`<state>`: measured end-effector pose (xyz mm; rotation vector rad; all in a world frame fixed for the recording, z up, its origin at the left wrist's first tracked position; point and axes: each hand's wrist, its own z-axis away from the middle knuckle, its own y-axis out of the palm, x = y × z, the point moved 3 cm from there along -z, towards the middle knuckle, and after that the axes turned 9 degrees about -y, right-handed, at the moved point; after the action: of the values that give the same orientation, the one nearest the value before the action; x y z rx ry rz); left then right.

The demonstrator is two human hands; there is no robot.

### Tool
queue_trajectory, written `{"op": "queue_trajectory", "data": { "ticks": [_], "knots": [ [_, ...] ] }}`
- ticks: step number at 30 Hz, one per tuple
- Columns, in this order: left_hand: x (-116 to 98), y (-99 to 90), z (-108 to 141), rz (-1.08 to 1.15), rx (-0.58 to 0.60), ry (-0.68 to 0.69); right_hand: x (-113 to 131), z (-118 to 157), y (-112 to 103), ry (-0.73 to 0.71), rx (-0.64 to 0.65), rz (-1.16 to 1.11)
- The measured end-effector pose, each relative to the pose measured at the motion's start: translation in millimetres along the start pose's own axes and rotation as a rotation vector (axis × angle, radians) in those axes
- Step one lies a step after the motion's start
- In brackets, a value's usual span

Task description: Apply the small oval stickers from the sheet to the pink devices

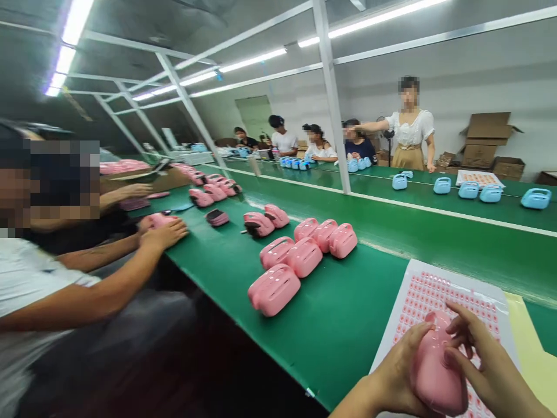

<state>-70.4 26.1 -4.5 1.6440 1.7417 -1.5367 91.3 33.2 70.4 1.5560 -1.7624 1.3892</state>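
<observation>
At the lower right I hold a glossy pink plastic housing (437, 377) with a rounded, elongated shape. My left hand (398, 368) wraps round its left side, the thumb lying near its upper end. On the other side is my right hand (487, 351), its index finger stretched out and the other fingers partly bent. The right thumb appears to touch the housing's side; no separate object shows in that hand. Beneath both hands lies a white sheet (409, 302) covered in rows of small pink-and-red oval stickers.
Several pink housings (276, 290) stand on the green table (226, 273) to my left. Yellow paper (535, 360) lies at the right. A co-worker's hands (163, 232) hold a pink piece. Across the white rail (452, 212) are blue housings (536, 198) and other people.
</observation>
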Motion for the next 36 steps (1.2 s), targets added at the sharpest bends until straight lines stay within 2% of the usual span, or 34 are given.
{"op": "queue_trajectory", "data": {
  "ticks": [6, 13, 18, 36],
  "knots": [
    [4.3, -5.6, 3.8, 0.037, 0.001, -0.085, 1.0, -9.4, -5.2, 0.015, 0.172, -0.011],
    [-0.8, -8.4, -0.5, 0.097, -0.009, -0.103, 13.2, -15.6, -2.7, 0.059, 0.098, -0.055],
    [1.3, -8.7, -0.1, 0.12, 0.014, -0.119, 17.5, -19.4, -3.0, 0.08, 0.129, -0.093],
    [-5.2, -11.0, -2.2, 0.073, -0.024, -0.095, 18.7, -28.5, -8.0, 0.148, 0.199, -0.21]
  ]
}}
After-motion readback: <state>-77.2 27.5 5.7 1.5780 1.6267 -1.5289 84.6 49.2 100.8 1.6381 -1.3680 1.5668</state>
